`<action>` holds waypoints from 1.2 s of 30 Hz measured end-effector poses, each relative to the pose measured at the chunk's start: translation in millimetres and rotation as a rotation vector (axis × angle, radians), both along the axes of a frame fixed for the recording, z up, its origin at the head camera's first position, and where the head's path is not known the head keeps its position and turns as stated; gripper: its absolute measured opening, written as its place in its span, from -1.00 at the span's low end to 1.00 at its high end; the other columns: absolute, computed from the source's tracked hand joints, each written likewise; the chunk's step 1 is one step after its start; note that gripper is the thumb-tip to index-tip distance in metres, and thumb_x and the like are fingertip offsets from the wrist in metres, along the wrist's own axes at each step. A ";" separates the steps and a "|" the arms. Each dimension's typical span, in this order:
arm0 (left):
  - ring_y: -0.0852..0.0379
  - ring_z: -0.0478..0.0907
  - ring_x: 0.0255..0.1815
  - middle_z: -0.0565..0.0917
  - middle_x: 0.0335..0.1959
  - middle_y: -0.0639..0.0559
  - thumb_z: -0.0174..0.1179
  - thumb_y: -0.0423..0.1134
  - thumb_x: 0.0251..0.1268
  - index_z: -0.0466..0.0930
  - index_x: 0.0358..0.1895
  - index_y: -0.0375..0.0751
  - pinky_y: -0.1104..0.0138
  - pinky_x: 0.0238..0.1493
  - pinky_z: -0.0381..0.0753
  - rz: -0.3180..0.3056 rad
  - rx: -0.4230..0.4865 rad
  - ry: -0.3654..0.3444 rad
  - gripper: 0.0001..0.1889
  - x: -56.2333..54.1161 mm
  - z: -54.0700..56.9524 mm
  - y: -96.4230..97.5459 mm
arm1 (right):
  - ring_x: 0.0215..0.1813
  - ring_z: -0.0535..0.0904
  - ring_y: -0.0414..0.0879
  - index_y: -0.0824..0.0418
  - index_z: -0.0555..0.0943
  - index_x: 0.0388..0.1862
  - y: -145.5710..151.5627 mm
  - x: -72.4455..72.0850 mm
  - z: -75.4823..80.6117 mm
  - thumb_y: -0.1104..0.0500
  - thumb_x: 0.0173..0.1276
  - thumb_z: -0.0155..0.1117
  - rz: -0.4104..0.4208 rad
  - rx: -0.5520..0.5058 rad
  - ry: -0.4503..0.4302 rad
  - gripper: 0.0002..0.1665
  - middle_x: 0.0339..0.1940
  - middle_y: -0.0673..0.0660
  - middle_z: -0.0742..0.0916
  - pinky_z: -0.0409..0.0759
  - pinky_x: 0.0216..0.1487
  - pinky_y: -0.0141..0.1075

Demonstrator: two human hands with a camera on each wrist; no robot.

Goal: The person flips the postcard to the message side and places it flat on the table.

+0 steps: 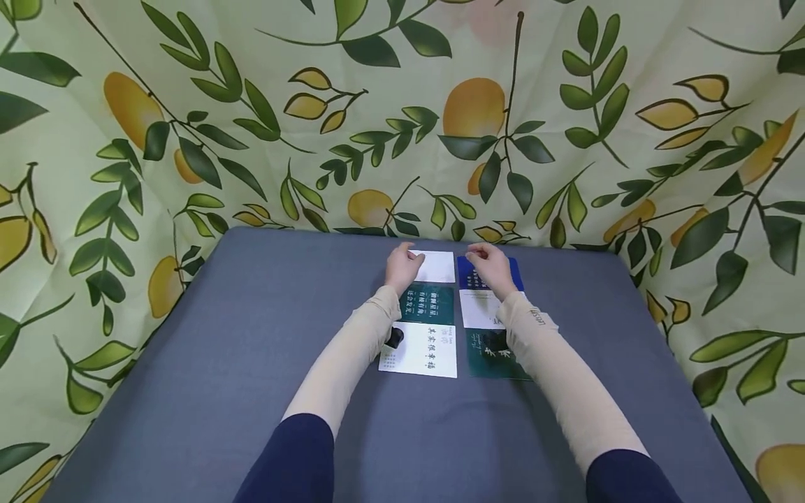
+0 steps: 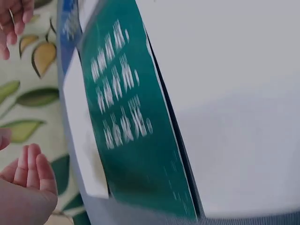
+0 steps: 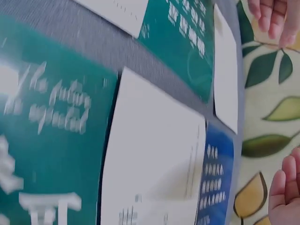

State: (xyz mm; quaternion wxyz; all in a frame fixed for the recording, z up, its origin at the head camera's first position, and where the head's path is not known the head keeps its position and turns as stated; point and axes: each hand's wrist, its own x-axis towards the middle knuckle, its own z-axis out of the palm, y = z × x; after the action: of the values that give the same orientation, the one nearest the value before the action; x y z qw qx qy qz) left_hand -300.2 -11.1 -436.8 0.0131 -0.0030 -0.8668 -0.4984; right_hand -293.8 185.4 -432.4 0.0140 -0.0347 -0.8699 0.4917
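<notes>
Two columns of printed cards lie flat. From far to near, the left column has a plain white card [image 1: 440, 267], a green card [image 1: 434, 304] with white characters, and a white card [image 1: 418, 356] with dark characters. The right column has a blue card [image 1: 468, 276], a white card [image 1: 479, 309] and a green card [image 1: 487, 363]. My left hand [image 1: 403, 269] is over the far white card, holding nothing, its fingers [image 2: 35, 168] loosely bent. Above the blue card, my right hand [image 1: 492, 269] is empty too, with relaxed fingers [image 3: 291, 176].
A grey cloth-covered table [image 1: 264, 328] extends around the cards. Behind and beside it hangs a curtain [image 1: 402, 84] printed with leaves and yellow fruit. A narrow strip of table separates the two columns.
</notes>
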 end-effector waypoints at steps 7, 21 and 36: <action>-0.08 0.45 0.20 0.46 0.21 -0.19 -0.06 -0.03 0.42 0.13 0.40 -0.20 0.14 0.19 0.44 -0.147 0.160 -0.197 -0.42 12.2 4.9 24.1 | 0.24 0.39 0.15 0.26 0.29 0.35 26.6 3.0 -2.0 0.11 0.40 0.05 -0.041 0.022 -0.038 -0.42 0.20 0.30 0.49 0.34 0.28 -0.04; -0.13 -0.03 0.51 -0.01 0.49 -0.29 -0.45 -0.03 0.54 -0.22 0.47 -0.29 0.19 0.48 0.07 -0.325 0.606 -0.437 -0.40 12.2 -29.5 63.1 | 0.43 0.18 0.24 0.31 -0.10 0.48 67.1 22.5 -33.5 0.06 0.41 -0.04 -0.173 0.008 -0.300 -0.20 0.44 0.39 0.21 0.18 0.41 0.06; -0.10 -0.20 0.54 -0.17 0.53 -0.18 -0.47 0.07 0.52 -0.24 0.49 -0.22 0.21 0.52 -0.06 -0.312 0.671 -0.500 -0.36 18.0 -13.7 74.8 | 0.40 0.23 0.25 0.29 -0.07 0.48 73.7 23.3 -30.5 0.09 0.46 -0.09 -0.223 0.004 -0.243 -0.26 0.41 0.39 0.27 0.26 0.37 0.04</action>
State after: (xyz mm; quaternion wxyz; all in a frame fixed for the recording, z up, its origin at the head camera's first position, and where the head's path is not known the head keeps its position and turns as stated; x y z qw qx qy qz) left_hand -282.2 63.7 -450.5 -0.2718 -0.0088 -0.6230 -0.7335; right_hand -270.5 259.1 -462.9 -0.0367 -0.1904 -0.8569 0.4776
